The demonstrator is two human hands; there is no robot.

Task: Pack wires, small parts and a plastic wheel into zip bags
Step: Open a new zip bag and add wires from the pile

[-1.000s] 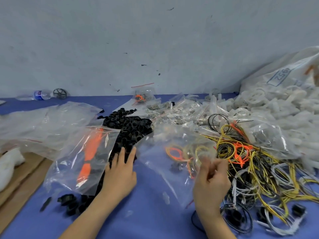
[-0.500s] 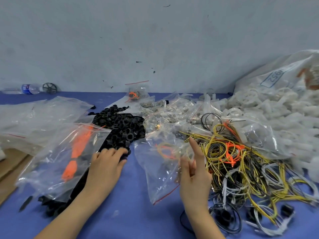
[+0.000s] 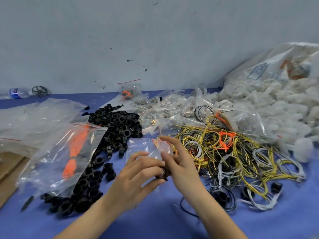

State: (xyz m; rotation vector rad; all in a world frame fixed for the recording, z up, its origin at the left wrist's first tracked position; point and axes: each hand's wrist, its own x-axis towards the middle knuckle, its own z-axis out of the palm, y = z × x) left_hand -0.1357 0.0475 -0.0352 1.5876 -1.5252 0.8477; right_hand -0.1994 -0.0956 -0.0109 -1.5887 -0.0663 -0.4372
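Feeding black ring part (image 3: 162, 173) into small zip bag (image 3: 151, 149) above desk (image 3: 155, 221): left hand (image 3: 138, 176) fingers curled round part, right hand (image 3: 177, 163) pinching bag mouth, forefinger straight. Judgement: hold mouth wide, push part fully in before sealing; coiled wire already inside may snag.

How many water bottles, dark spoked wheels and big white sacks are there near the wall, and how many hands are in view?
Water bottle: 1
Dark spoked wheel: 1
Big white sack: 1
Hands: 2, the left hand holding a small black part and the right hand holding a small zip bag
Total: 5
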